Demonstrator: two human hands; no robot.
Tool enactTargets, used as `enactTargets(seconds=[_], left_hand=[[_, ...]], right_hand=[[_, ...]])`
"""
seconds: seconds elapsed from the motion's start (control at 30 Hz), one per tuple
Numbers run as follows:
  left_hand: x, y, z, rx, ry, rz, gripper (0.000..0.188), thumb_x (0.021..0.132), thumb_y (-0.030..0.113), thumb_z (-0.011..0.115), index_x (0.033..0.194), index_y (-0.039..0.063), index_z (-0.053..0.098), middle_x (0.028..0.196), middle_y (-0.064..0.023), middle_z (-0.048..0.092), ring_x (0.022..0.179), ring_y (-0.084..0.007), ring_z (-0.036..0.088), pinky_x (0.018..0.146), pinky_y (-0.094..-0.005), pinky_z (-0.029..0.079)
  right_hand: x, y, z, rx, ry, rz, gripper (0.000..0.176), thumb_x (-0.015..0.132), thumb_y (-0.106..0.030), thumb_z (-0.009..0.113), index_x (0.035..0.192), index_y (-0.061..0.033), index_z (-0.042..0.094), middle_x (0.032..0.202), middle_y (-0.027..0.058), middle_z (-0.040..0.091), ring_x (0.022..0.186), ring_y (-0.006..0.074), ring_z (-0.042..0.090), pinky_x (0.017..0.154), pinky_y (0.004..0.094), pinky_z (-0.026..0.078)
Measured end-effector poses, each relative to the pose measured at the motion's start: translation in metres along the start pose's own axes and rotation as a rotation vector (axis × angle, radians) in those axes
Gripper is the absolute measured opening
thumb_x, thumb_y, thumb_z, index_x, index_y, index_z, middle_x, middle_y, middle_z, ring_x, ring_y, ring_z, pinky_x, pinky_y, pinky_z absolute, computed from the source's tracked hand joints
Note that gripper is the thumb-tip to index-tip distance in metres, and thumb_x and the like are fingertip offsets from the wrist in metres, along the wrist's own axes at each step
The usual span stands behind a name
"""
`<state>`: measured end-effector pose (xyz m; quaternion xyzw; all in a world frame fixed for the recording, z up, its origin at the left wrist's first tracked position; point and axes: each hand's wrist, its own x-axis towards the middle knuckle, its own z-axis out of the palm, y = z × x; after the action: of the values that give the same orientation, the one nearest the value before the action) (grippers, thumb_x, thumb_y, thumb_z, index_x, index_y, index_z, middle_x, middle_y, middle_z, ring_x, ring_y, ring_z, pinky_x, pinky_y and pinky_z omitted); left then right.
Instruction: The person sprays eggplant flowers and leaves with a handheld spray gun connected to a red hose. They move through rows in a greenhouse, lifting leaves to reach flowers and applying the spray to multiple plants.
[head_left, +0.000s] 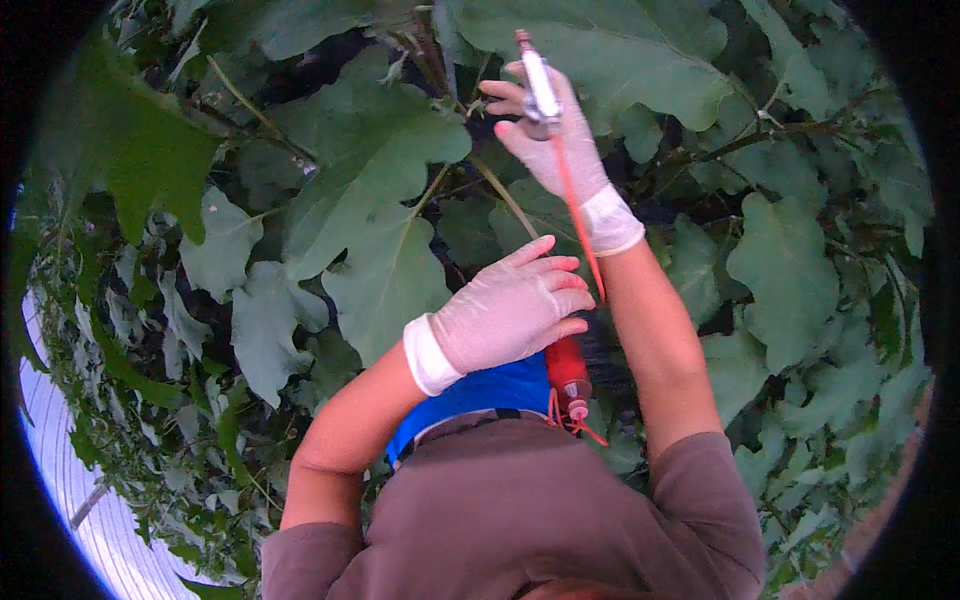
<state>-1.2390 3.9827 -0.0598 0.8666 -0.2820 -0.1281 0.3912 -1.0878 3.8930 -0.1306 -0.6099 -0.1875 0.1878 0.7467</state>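
My right hand (571, 146), in a thin white glove, is raised among the leaves. It holds a small white hand sprayer (541, 86) with a reddish-brown tip pointing up and away. A red tube (576, 202) runs from the sprayer's lower end down along my wrist and forearm. My gloved left hand (502, 307) is in front of my waist, palm down, fingers extended and apart. Just below its fingertips hangs a red bottle (568, 367) with its neck downward; the bottle's upper end is hidden behind the hand, so contact is unclear. Red cord (555, 411) loops beside the neck.
Large lobed leaves (382, 150), apparently eggplant, surround both arms. A stem (502, 193) slants between my hands, and a branch (780, 129) reaches out at the right. Pale ribbed sheeting (112, 540) shows at the lower left. Blue cloth (487, 390) covers my waist.
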Motion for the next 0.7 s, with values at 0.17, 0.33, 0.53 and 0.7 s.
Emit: enactTargets(seconds=[0.17,0.33,0.53,0.7], left_hand=[[-0.005,-0.006,-0.035,-0.247,0.354,-0.131,0.024,0.094,0.009,0.066,0.117,0.008,0.072,0.114,-0.0092,0.073,0.113,-0.0253,0.068,0.108,-0.0442,0.046],[0.008,-0.034,-0.041,-0.116,0.75,-0.55,0.023,0.098,0.006,0.063,0.12,0.004,0.071,0.107,-0.0083,0.076,0.099,-0.0124,0.07,0.09,-0.0278,0.054],[0.022,-0.058,-0.038,0.125,0.781,-0.644,0.025,0.099,0.009,0.064,0.123,0.005,0.071,0.101,-0.0082,0.076,0.089,-0.0101,0.07,0.081,-0.0264,0.055],[0.026,-0.059,-0.038,0.209,0.867,-0.643,0.021,0.096,0.016,0.07,0.115,0.008,0.074,0.088,-0.0065,0.076,0.078,-0.0099,0.071,0.071,-0.0264,0.055]], right_hand=[[-0.008,0.027,0.006,0.043,0.004,-0.016,0.065,0.085,0.006,0.065,0.141,-0.0044,0.034,0.112,0.013,0.071,0.094,0.0148,0.066,0.089,0.0316,0.055],[-0.015,0.012,0.0,0.155,0.104,0.058,0.069,0.083,0.005,0.076,0.139,-0.0024,0.036,0.106,0.013,0.072,0.093,0.0148,0.068,0.087,0.0307,0.057],[-0.013,0.003,0.002,0.061,0.152,0.026,0.069,0.084,0.003,0.079,0.143,-0.0044,0.044,0.098,0.0114,0.074,0.092,0.0158,0.072,0.085,0.0293,0.058],[-0.009,0.0,0.004,0.09,0.144,-0.001,0.067,0.085,0.002,0.08,0.142,-0.0044,0.046,0.096,0.0102,0.075,0.09,0.0148,0.072,0.085,0.0284,0.057]])
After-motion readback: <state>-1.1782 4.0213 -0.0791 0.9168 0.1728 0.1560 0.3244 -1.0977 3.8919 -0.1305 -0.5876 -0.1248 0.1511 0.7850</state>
